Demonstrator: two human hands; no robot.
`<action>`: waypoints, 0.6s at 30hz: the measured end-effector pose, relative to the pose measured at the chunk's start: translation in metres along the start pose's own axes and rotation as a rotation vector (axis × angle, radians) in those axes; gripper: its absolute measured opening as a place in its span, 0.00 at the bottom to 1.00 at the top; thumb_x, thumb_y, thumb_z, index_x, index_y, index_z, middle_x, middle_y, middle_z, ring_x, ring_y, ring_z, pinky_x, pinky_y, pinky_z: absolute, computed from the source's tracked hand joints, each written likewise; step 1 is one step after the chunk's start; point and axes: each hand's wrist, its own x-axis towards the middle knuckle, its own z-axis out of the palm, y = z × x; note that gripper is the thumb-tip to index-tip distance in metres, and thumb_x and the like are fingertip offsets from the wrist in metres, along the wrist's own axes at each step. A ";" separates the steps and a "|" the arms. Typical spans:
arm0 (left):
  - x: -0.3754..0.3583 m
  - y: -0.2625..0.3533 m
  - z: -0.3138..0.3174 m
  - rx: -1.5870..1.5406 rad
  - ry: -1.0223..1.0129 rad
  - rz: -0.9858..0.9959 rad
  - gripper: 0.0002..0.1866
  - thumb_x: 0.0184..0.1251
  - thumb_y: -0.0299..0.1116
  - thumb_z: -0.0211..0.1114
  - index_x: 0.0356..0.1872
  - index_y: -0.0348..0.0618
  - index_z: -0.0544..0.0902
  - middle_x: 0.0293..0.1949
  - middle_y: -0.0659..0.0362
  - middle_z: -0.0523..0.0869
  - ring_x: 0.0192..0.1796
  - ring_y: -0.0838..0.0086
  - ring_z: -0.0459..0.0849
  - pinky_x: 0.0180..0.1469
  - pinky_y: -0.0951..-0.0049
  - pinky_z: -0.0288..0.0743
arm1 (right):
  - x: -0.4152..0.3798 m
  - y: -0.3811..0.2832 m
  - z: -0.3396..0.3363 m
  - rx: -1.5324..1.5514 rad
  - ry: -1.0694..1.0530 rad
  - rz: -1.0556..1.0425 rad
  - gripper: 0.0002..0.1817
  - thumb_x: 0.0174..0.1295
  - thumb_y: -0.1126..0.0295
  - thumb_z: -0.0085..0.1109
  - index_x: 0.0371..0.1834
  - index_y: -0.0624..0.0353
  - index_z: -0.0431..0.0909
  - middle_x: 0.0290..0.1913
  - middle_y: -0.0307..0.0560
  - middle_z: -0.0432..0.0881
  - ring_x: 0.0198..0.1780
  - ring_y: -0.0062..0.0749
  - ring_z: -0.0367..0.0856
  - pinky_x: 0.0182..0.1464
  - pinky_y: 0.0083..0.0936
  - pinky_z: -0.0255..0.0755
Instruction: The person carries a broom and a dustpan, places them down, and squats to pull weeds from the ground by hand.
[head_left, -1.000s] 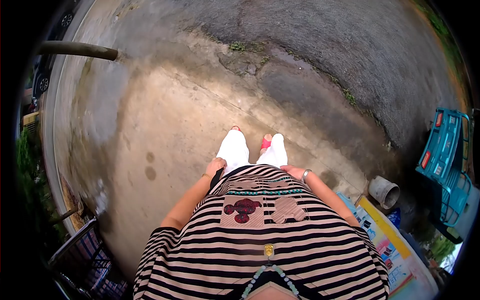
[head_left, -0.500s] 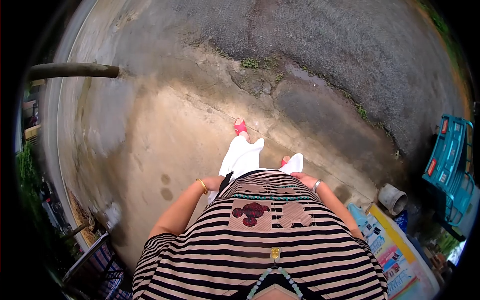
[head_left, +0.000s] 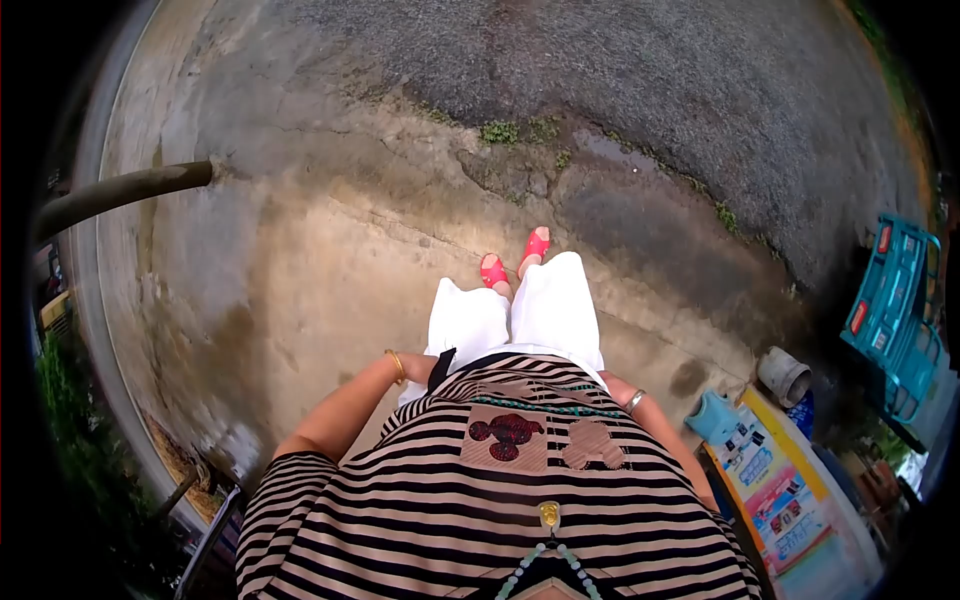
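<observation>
- Downward at the sides, two bare hands are held, one at each hip.
- The left hand (head_left: 416, 367) is set beside the white cloth trousers (head_left: 468, 318); its fingers are partly covered by the black edge of the black-and-beige striped shirt (head_left: 490, 485), so whether they are spread, together or gripping cloth cannot be told.
- The right hand (head_left: 619, 388) is placed at the other hip, near the same trousers; its fingers are mostly hidden by the shirt, and how far they are opened, or what is touched, cannot be told.
- One gold-coloured bracelet (head_left: 398, 366) is worn on the left wrist, and one silver-coloured metal band (head_left: 634, 401) on the right.
- The trousers are worn below the shirt, with both legs seen; two red open-toed shoes (head_left: 493, 272) are planted on the pale concrete ground (head_left: 320, 270).
- Two rounded patches, one dark red and one beige, are borne on the shirt's front; above it one bead necklace (head_left: 573, 563) is worn, with one gold-coloured pendant.
- Beyond the right arm, one grey round bucket (head_left: 783, 375), one yellow-edged printed panel (head_left: 775, 480) and one turquoise metal vehicle (head_left: 890, 305) are seen.
</observation>
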 end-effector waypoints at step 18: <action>-0.044 0.014 -0.145 -0.244 0.062 -0.349 0.19 0.60 0.39 0.57 0.44 0.32 0.81 0.35 0.58 0.85 0.37 0.73 0.77 0.41 0.71 0.72 | 0.099 -0.166 -0.074 -0.052 -0.307 0.072 0.20 0.66 0.70 0.53 0.57 0.71 0.72 0.50 0.46 0.80 0.47 0.23 0.77 0.52 0.22 0.73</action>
